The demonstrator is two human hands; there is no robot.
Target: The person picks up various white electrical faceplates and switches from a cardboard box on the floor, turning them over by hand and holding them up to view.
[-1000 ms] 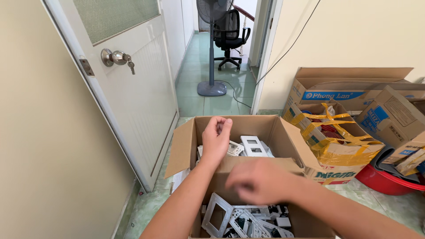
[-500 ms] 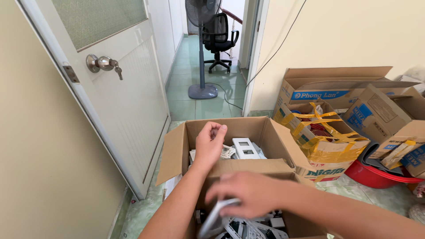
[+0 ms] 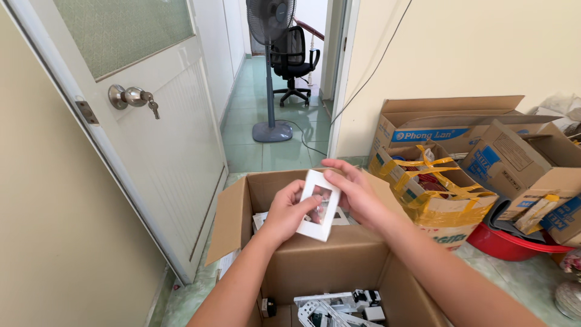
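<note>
Both hands hold up a white rectangular switch cover plate (image 3: 319, 206) with an open window in its middle. My left hand (image 3: 284, 213) grips its lower left edge, and my right hand (image 3: 354, 192) pinches its upper right edge. The plate hangs above an open cardboard box (image 3: 315, 263) divided in two. The near compartment holds several white plates and small parts (image 3: 339, 304). More white plates lie in the far compartment, mostly hidden behind my hands.
A white door (image 3: 151, 121) with a metal knob and keys stands open at left. Cardboard boxes (image 3: 448, 175) with yellow tape and a red basin (image 3: 514, 245) sit at right. A standing fan (image 3: 270, 72) and an office chair (image 3: 295, 63) are down the green-tiled hallway.
My right hand rose out of the near compartment with a white plate. My left hand left the far compartment and joined it on the plate. The camera view tilted up.
</note>
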